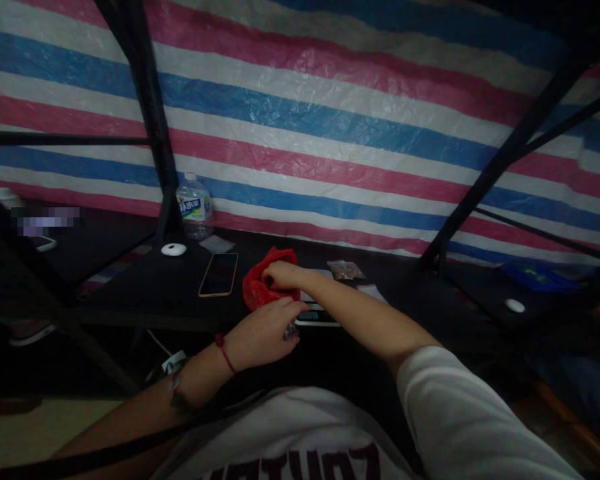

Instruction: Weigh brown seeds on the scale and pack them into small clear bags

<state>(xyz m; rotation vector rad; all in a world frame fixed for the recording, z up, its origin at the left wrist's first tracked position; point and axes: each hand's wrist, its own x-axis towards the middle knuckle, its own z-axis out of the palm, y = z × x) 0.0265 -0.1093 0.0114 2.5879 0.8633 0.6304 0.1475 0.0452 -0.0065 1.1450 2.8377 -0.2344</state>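
Note:
My right hand (280, 275) reaches forward onto a crumpled red plastic bag (260, 283) on the black table (180, 293), its fingers curled into the bag's top. My left hand (263, 332), with a red string round the wrist, hovers just in front of the bag. Its fingers are bent around a small shiny thing that I cannot make out. A flat pale device (317, 315) lies under my right forearm. The scene is dim.
A phone (219, 274) lies left of the bag, with a round white puck (173, 249) and a water bottle (194, 207) behind it. A small packet of brown bits (346, 269) sits to the right. Black frame posts (145, 107) rise before a striped tarpaulin (330, 120).

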